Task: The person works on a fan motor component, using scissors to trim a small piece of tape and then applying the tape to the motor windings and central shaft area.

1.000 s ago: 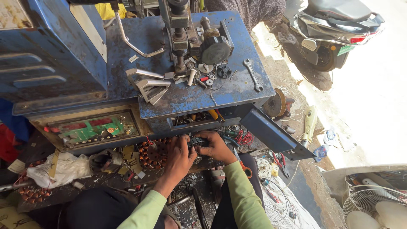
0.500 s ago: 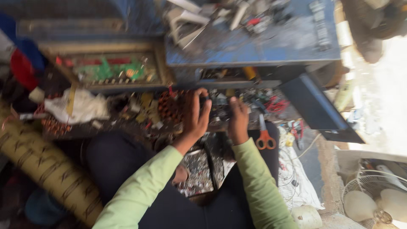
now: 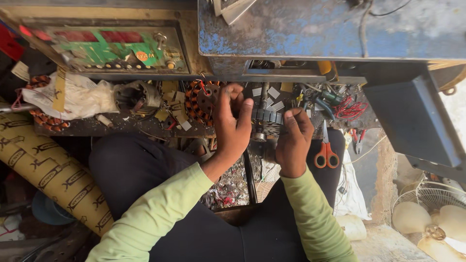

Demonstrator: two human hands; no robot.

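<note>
Two bare hands in pale green sleeves close on a dark, round, slotted metal motor stator [image 3: 266, 122] at the edge of a cluttered grey workbench [image 3: 121, 127], the left hand [image 3: 232, 121] curled over its rim and the right hand [image 3: 293, 140] pinching its near side. Rigid laminated steel, it looks heavy and sharp-edged, best gripped by the outer ring. Small grey paper slot liners [image 3: 274, 99] lie just beyond.
</note>
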